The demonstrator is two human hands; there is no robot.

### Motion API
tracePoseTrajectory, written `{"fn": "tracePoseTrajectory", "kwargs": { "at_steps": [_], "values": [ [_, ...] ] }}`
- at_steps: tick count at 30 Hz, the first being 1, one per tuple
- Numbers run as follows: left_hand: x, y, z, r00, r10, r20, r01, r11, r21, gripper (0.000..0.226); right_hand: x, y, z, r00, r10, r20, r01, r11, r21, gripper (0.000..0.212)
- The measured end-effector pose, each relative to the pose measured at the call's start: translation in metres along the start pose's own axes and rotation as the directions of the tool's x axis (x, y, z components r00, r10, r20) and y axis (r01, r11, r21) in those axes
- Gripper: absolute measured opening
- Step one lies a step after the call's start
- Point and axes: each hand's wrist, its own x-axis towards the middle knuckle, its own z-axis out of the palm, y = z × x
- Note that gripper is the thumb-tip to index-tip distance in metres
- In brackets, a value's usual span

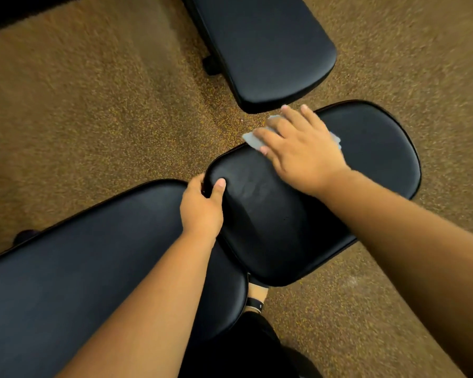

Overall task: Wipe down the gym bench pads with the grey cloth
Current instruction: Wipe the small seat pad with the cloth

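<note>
On the middle black pad, the right hand presses the grey cloth flat with spread fingers near the pad's far-left edge. Left hand grips that pad's near corner, thumb on top. Another pad lies beyond, a long one left. Most of the cloth is hidden under the palm.

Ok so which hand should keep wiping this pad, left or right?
Right. The right hand already lies flat on the grey cloth on the seat pad, while the left hand grips that pad's near corner, steadying it.
</note>
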Motion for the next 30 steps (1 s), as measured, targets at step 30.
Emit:
{"fn": "tracePoseTrajectory", "kwargs": {
  "at_steps": [30],
  "values": [
    [0.009, 0.003, -0.016, 0.990, 0.052, 0.130, -0.064, 0.994, 0.085, 0.047, 0.029, -0.048, 0.003, 0.996, 0.088, 0.017, -0.087, 0.995, -0.046, 0.037]
  ]
}}
